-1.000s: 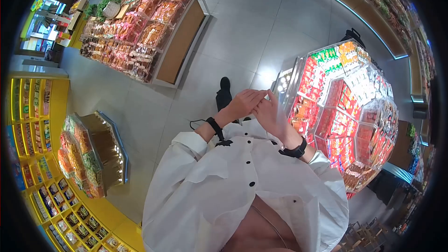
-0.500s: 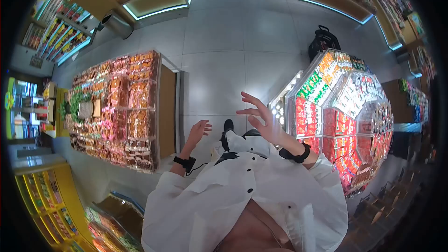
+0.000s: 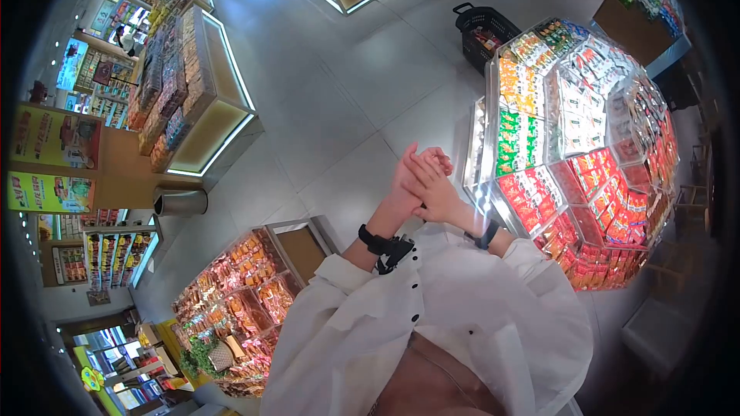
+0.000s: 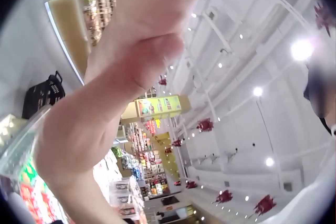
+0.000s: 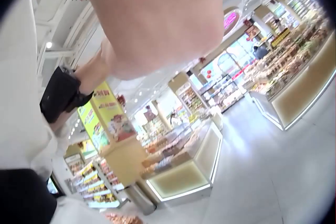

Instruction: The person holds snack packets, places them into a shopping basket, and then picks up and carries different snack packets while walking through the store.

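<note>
In the head view both bare hands meet in front of the white shirt. My left hand [image 3: 398, 197] points up and to the right, its fingertips showing past the other hand. Across it lies my right hand [image 3: 439, 199], with fairly straight fingers resting on the left hand's palm side. No object shows in either hand. The left wrist view has hand and forearm skin filling its middle, with a thumb [image 4: 157, 50] across it. In the right wrist view a blurred part of a hand [image 5: 157, 24] covers the top. Each wrist wears a black band.
To the right stands a round tiered display [image 3: 574, 162] of bright snack packets. Behind it a black shopping basket [image 3: 486, 35] holds some packets. A second snack display [image 3: 239, 300] is at lower left, near a metal bin [image 3: 181, 202]. Grey tiled floor [image 3: 331, 108] lies ahead.
Half a second ago the hands were apart; now they have come together again, right over left. The view has turned, swinging the left display down and the basket toward the middle.
</note>
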Tool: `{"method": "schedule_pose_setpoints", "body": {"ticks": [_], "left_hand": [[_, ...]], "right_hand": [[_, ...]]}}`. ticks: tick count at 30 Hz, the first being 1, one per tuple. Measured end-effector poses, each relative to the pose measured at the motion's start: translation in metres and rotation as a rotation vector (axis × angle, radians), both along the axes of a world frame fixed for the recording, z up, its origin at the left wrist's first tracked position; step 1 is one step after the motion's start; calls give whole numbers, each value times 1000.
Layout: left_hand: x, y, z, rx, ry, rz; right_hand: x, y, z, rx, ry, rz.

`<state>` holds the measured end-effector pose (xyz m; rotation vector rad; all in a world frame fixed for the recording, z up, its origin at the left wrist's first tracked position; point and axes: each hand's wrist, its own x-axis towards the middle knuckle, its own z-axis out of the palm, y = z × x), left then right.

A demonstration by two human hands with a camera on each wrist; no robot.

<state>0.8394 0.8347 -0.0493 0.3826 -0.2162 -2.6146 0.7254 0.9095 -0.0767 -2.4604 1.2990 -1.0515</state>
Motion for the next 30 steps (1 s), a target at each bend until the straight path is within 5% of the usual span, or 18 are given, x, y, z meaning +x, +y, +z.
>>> {"method": "schedule_pose_setpoints", "body": {"ticks": [2,3,7,12,14,16,19,22,24,30], "left_hand": [[-15,-58,1,-114,159,-31],[-16,-72,21,-32,-102,76],[4,-161,-23,-46,86,63],[46,-214,-77,201,-550,524],[86,-234,-127,268,-474,630],[110,-249,-140,395,-493,697],[127,-282,-155,565,-615,804],[115,-345,-171,662,-722,894],[101,-401,-178,654,-676,887],[8,-603,-175,329,-576,614]], "right_hand": [[-12,-57,8,78,-34,27],[-14,-76,29,401,36,99],[-9,-158,27,180,-150,188],[-24,-247,13,389,4,371],[-45,-270,23,443,87,373],[-66,-295,24,764,-449,158],[-112,-335,17,916,-571,-108],[-148,-387,-16,976,-321,-271],[-161,-420,-21,818,-255,-357],[-211,-552,5,833,-533,-557]]}}
